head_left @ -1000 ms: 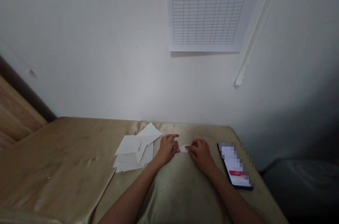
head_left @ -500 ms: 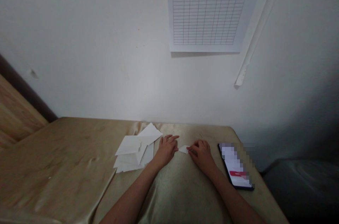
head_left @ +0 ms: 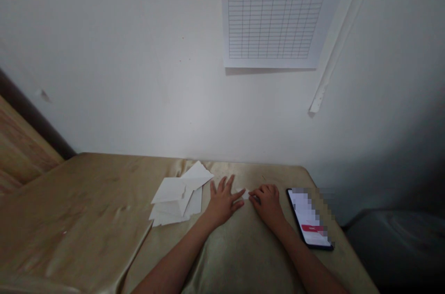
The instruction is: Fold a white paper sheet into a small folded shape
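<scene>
So, on shiny, creased tan cloth (head_left: 104,201) against a white wall (head_left: 132,76), my right hand (head_left: 267,200) pinches a small flat paper (head_left: 245,195); my left hand (head_left: 221,203) spreads wide.

Behind a gold cloth (head_left: 79,201), a dimly lit white wall (head_left: 121,62) bears a printed chart (head_left: 271,25).

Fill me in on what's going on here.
A person has both hands at a small paper on a cloth-covered surface. The left hand is spread, a fingertip at its left side; the right hand has its fingertips at the right edge. Loose sheets lie left of the hands, a phone to the right.
</scene>
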Tool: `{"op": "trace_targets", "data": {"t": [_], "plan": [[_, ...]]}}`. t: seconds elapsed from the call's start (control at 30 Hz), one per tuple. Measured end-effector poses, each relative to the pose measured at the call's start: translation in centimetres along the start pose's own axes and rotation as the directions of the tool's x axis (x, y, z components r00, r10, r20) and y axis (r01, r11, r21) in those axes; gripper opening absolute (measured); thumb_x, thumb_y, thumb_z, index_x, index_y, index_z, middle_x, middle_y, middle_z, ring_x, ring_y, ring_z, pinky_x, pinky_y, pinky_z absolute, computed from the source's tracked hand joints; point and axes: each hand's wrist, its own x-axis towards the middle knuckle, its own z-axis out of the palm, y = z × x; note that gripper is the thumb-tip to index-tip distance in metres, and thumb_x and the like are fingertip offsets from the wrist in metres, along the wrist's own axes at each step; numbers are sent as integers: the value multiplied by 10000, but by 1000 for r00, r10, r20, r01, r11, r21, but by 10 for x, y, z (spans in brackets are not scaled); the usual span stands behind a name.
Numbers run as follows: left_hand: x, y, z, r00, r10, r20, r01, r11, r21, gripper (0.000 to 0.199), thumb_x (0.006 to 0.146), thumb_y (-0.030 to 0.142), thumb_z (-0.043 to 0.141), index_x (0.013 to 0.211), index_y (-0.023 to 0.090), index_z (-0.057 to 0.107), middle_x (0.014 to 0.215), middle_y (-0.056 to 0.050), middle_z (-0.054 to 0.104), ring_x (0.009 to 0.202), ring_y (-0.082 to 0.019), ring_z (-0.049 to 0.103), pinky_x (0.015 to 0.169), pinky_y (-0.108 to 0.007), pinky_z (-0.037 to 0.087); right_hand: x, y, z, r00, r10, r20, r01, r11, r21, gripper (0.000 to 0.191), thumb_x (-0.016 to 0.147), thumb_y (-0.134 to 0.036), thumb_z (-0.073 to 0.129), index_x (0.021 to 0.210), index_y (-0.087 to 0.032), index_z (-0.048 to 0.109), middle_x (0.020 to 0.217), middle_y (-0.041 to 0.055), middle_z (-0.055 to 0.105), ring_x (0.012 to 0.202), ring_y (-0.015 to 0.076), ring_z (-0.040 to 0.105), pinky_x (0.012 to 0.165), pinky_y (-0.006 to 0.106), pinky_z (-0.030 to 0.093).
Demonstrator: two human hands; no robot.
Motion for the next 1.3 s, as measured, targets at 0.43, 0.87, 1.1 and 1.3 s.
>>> {"op": "trace_targets", "data": {"t": [0.43, 0.87, 1.1, 1.3], "plan": [[-3, 2, 1, 986, -150, -70, 152, 988, 32, 630, 795, 708, 618, 1381, 499, 526, 1633, -42, 293, 1486, -495, 143, 1078, -782, -100, 0, -4, 3, 1000, 6, 27, -4, 999, -47, 158, 943, -328, 586, 971, -279, 735, 1002, 59, 674, 1078, 265, 504, 1061, 492, 260], [-2, -13, 4, 973, -216, -86, 220, 975, 39, 787, 785, 767, 565, 1455, 359, 492, 1648, -111, 231, 1502, -487, 102, 1085, -776, -106, 1, -3, 5, 999, 13, 32, -12, 999, -33, 177, 942, -341, 577, 965, -285, 744, 996, 64, 677, 1076, 261, 521, 1056, 489, 279], [0, -5, 1, 978, -163, -130, 175, 980, 89, 939, 800, 704, 609, 1574, 329, 234, 1658, -150, 176, 1511, -440, 116, 1112, -755, -77, 3, 4, 7, 999, 4, 36, -6, 999, 52, 163, 923, -323, 609, 981, -299, 760, 969, 58, 672, 1049, 244, 528, 1015, 422, 332], [-2, 10, 3, 994, -20, -109, 23, 999, 31, 727, 858, 521, 646, 1508, 480, 323, 1679, -58, 120, 1507, -457, 91, 1103, -771, -43, 3, 8, 10, 999, 9, 33, -14, 987, 159, 180, 920, -312, 608, 1000, -304, 769, 954, 64, 656, 1029, 237, 526, 953, 381, 382]]}}
